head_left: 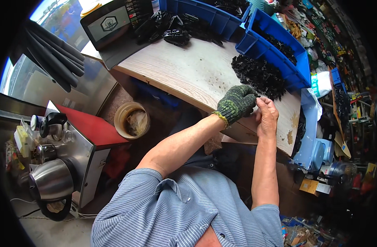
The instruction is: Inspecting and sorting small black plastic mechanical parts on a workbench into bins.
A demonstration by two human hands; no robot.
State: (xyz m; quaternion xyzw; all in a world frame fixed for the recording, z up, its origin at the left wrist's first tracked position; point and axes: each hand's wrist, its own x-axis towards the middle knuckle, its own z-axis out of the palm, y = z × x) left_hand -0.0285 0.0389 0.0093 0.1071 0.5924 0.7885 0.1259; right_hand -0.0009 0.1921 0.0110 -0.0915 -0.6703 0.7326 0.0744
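My left hand (238, 102) wears a dark green knitted glove with a yellow cuff edge, and its fingers are curled closed over the table's near edge. What sits inside the glove cannot be made out. Bare and pinched, my right hand (267, 117) meets the glove's fingertips. A tiny dark piece seems to show at its thumb and forefinger, too small to tell its kind. Just beyond both hands lies a heap of small black plastic parts (258, 74) on the pale wooden table (196, 68).
Blue crates (275, 45) of black parts line the table's far right. Larger glossy black parts (176, 31) lie at the back, beside a propped screen (114, 24). A light blue bin (308, 127) stands right; a bucket (132, 120) and a steel kettle (52, 181) are left.
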